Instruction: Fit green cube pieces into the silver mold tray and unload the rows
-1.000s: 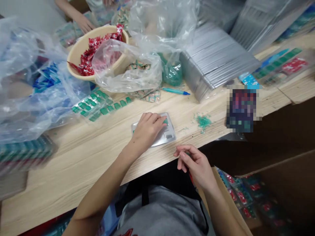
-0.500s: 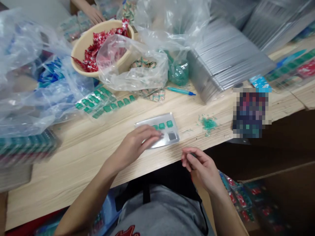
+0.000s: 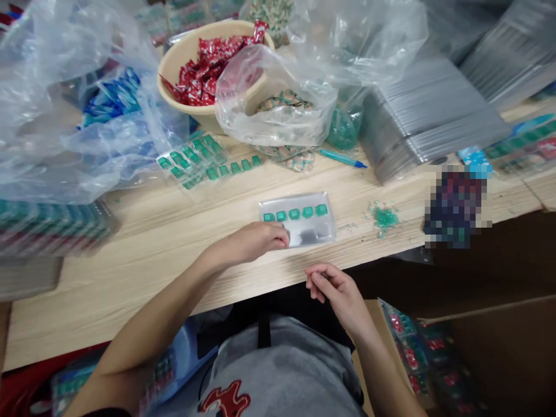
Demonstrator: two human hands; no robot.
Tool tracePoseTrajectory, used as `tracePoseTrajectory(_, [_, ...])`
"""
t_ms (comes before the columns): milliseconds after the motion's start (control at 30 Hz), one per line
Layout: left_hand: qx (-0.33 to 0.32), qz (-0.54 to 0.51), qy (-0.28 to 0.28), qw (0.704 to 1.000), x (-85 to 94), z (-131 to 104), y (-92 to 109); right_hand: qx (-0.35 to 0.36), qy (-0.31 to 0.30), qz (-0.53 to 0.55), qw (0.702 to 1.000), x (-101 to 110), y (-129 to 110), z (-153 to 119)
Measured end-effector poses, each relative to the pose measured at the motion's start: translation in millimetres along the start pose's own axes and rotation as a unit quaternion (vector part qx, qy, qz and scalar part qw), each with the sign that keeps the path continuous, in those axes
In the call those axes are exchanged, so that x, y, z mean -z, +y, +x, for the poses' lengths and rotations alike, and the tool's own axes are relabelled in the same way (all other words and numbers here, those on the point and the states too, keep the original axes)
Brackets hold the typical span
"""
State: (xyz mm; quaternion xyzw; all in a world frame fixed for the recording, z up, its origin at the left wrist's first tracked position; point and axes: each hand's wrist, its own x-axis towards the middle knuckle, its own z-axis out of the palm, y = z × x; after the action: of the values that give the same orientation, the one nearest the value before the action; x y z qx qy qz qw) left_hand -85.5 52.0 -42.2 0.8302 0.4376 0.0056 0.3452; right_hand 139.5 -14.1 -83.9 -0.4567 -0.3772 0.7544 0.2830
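A clear plastic tray [image 3: 324,233] lies near the table's front edge with several green square pieces [image 3: 294,214] in a row along its far side. My left hand [image 3: 257,240] rests over the tray's near left corner, fingers pinched together; whatever they may hold is hidden. To the right and nearer my body, my right hand [image 3: 332,286] hovers by the table edge with its fingers curled against the thumb. What is inside that curl does not show. A small heap of green bits [image 3: 385,218] lies right of the tray.
Behind the tray lie green pieces in clear packs [image 3: 191,157] and a blue pen [image 3: 343,158]. Further back stand a cream bowl [image 3: 174,95] of red packets, a plastic bag [image 3: 278,130] and stacked clear trays [image 3: 438,116]. A pixelated dark object [image 3: 456,205] lies at right.
My left hand has come down to the tray's near left corner, uncovering more of the green row. My right hand stays curled near the table edge. The camera view has shifted.
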Motion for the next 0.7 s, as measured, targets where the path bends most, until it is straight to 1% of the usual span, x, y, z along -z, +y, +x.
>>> tracePoseTrajectory(100, [0.012, 0.032, 0.01, 0.999, -4.8, 1.2, 4.7, -0.009, -0.017, -0.001, 1.0, -5.0, 0.8, -0.1])
tracePoseTrajectory(233, [0.058, 0.118, 0.062, 0.989, -15.8, -1.0, 19.5, -0.001, -0.021, 0.023, 1.0, -12.3, 0.7, 3.7])
tracePoseTrajectory(300, [0.063, 0.161, 0.096, 0.98, -16.3, -7.9, 26.3, 0.011, -0.015, 0.051, 0.999, -18.2, -1.6, 8.0])
tracePoseTrajectory(400, [0.019, 0.24, 0.183, 0.953, -8.7, -23.6, 30.8, 0.034, -0.013, 0.097, 0.995, -28.3, -9.0, 16.7])
tracePoseTrajectory(467, [-0.017, 0.257, 0.227, 0.939, -2.4, -32.5, 30.1, 0.045, -0.011, 0.108, 0.993, -33.4, -15.0, 21.7])
tracePoseTrajectory(533, [-0.021, 0.201, 0.241, 0.949, 1.6, -37.3, 27.1, 0.043, -0.008, 0.09, 0.995, -35.2, -20.3, 23.9])
tracePoseTrajectory(600, [-0.001, 0.098, 0.238, 0.966, 2.8, -38.5, 22.6, 0.039, -0.006, 0.043, 0.998, -34.1, -23.9, 22.2])
tracePoseTrajectory(667, [0.016, 0.007, 0.215, 0.976, 3.0, -38.1, 18.3, 0.04, -0.008, -0.002, 0.999, -32.2, -25.5, 18.3])
tracePoseTrajectory(700, [0.016, -0.02, 0.197, 0.98, 3.2, -38.0, 17.0, 0.042, -0.01, -0.013, 0.999, -31.8, -25.8, 16.5])
